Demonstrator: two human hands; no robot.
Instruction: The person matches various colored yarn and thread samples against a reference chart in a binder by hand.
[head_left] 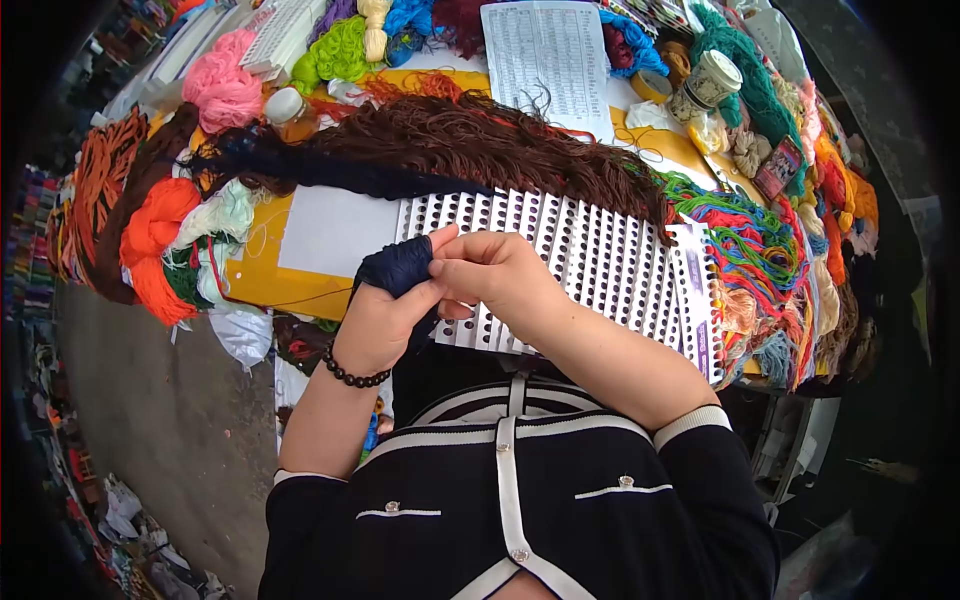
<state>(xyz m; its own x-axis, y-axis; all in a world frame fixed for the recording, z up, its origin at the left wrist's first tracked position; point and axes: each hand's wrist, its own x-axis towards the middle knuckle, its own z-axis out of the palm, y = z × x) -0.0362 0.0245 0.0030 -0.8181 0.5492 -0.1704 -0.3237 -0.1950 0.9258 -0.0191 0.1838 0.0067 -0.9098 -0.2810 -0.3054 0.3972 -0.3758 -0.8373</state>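
Note:
A bundle of dark navy thread (396, 268) is wrapped round my left hand (392, 315), whose fingers close on it above a beaded bracelet. Touching it from the right, my right hand (490, 270) has thumb and forefinger pinched together at the bundle's edge; what they pinch is too small to make out. Beneath and beside my hands lie white strips with rows of punched holes (560, 260). More navy thread (340, 172) stretches across the table behind my hands, next to a long heap of dark brown thread (480, 145).
Orange skeins (155, 235) and pink yarn (222, 82) lie at the left. A printed sheet (547, 60), a paper cup (708, 82) and a small jar (287, 108) stand or lie farther back. Multicoloured threads (750, 235) cover the table's right side.

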